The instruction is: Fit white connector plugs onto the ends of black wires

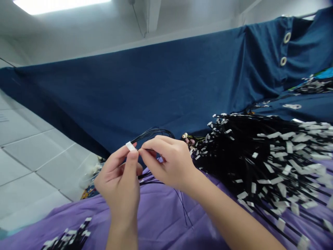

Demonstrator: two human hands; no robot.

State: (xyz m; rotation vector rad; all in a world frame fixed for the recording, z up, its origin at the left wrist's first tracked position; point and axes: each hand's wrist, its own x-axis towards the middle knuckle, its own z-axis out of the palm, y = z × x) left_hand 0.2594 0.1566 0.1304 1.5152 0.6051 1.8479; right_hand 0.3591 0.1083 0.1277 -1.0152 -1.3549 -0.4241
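Between the thumb and fingers of my left hand (121,173) is a small white connector (130,146). Several thin black wires (153,131) run out of it and arch behind my right hand. My right hand (169,159) pinches a thin black wire (147,149) right beside the connector's edge. Whether that wire's tip is inside the connector, I cannot tell. Below the hands, more black wires (149,178) hang over the purple cloth, and two loose ends (185,211) dangle lower down.
A big heap of black cables (234,149) with white connectors lies to the right on the purple cloth (161,215). A smaller bundle (69,239) is at the lower left. Behind hangs a dark blue curtain (156,86). Pale floor tiles (33,149) show at left.
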